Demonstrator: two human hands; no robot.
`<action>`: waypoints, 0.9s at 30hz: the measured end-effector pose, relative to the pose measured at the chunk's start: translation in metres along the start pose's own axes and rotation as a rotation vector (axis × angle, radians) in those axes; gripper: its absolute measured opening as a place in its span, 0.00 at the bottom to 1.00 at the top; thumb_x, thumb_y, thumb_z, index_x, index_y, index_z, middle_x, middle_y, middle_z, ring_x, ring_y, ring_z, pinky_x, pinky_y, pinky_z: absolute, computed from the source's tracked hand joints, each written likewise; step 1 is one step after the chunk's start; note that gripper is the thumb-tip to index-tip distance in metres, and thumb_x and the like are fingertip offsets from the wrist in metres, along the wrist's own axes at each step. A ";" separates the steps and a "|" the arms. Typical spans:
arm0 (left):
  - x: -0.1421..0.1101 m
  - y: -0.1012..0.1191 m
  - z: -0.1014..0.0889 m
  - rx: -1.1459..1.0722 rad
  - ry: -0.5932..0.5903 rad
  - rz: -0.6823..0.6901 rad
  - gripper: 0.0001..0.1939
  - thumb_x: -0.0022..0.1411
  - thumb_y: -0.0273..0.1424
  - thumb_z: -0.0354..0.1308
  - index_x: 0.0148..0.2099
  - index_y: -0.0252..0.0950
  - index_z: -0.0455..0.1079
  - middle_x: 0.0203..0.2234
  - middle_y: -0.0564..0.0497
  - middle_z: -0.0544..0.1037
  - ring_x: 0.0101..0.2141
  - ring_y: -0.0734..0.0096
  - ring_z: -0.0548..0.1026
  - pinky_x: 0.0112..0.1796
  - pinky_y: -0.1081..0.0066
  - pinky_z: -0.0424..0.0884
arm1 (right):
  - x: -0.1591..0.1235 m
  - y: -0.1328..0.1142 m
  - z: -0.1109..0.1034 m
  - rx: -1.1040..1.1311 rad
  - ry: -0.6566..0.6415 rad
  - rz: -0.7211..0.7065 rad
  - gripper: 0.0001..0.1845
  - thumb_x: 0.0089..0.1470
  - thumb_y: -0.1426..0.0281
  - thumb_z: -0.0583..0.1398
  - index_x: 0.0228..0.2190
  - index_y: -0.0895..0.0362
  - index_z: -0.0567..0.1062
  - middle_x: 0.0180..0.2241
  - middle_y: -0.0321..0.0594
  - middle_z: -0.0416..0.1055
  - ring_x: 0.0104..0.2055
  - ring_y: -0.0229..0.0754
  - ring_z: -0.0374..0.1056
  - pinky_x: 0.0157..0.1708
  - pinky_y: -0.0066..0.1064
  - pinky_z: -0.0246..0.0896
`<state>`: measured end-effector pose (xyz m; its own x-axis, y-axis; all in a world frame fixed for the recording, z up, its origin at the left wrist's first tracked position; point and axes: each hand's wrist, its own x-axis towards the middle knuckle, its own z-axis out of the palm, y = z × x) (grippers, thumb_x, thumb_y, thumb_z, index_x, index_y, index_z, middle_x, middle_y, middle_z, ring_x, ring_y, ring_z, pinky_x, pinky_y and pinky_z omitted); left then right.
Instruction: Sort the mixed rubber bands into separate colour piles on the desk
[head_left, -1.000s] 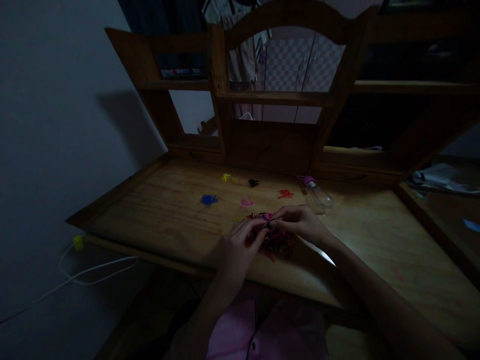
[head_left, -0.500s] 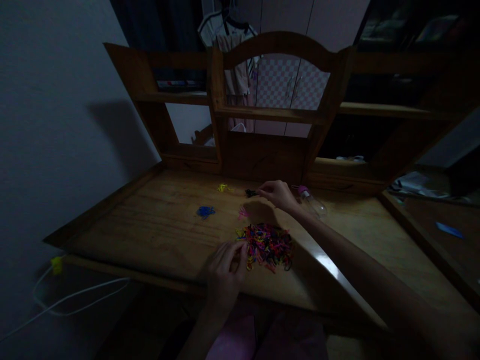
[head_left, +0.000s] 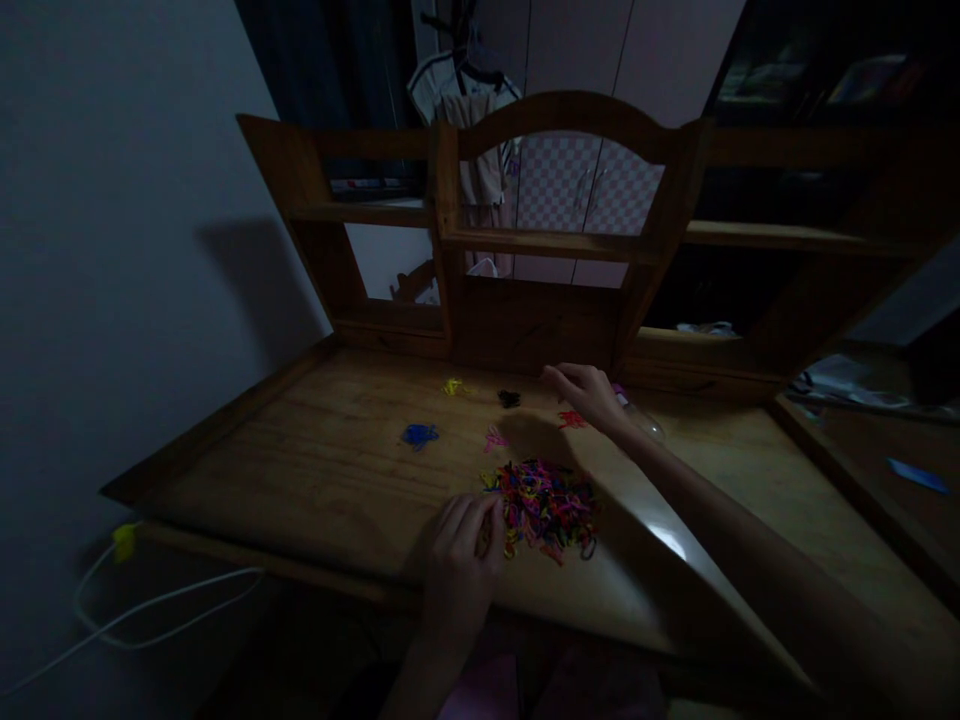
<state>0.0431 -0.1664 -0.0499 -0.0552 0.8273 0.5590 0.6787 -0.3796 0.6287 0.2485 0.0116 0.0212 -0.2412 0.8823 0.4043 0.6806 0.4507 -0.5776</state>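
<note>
Head view: I see a loose multicoloured pile of small, thin, band-like loops (head_left: 545,507) on the near middle of a brown wooden desk (head_left: 300,470). The left hand (head_left: 463,543) is at the pile's left edge, thumb and fingertips close together; I cannot tell whether they grip a loop. The right hand (head_left: 589,393) hangs farther off, fingers bent, their grip unclear to me, between a small black cluster (head_left: 509,399) and a clear bulb-shaped bottle (head_left: 649,428). Beyond the pile lie red (head_left: 571,420), pink (head_left: 495,438), blue (head_left: 420,436) and yellow clusters (head_left: 453,386).
</note>
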 end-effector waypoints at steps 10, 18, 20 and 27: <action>0.001 0.001 0.004 0.054 0.019 0.003 0.05 0.63 0.27 0.54 0.40 0.39 0.70 0.38 0.48 0.73 0.41 0.64 0.72 0.45 0.64 0.68 | -0.104 0.000 -0.008 -0.090 -0.060 -0.195 0.14 0.62 0.65 0.52 0.41 0.53 0.75 0.36 0.44 0.73 0.34 0.43 0.69 0.34 0.33 0.61; 0.002 -0.001 0.007 0.146 -0.001 0.024 0.13 0.64 0.28 0.52 0.50 0.41 0.69 0.48 0.46 0.70 0.49 0.60 0.70 0.49 0.61 0.68 | -0.103 0.003 -0.003 -0.111 -0.159 -0.175 0.14 0.63 0.67 0.52 0.41 0.55 0.76 0.38 0.45 0.73 0.35 0.40 0.70 0.35 0.31 0.63; 0.002 -0.001 0.006 0.178 -0.048 0.058 0.15 0.65 0.27 0.50 0.52 0.42 0.68 0.49 0.46 0.70 0.50 0.61 0.69 0.50 0.60 0.67 | -0.102 0.008 -0.004 -0.048 -0.183 -0.171 0.13 0.62 0.67 0.53 0.40 0.55 0.77 0.38 0.44 0.73 0.36 0.40 0.70 0.36 0.30 0.63; 0.000 0.001 0.003 0.248 -0.116 0.108 0.18 0.66 0.26 0.47 0.56 0.42 0.66 0.52 0.46 0.68 0.53 0.60 0.66 0.53 0.58 0.64 | -0.100 0.022 -0.004 0.131 -0.246 -0.124 0.11 0.60 0.67 0.56 0.37 0.55 0.79 0.36 0.42 0.74 0.36 0.41 0.70 0.38 0.32 0.65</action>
<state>0.0454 -0.1659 -0.0512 0.1014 0.8352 0.5405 0.8353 -0.3666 0.4097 0.2903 -0.0674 -0.0289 -0.4881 0.8188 0.3024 0.5447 0.5564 -0.6274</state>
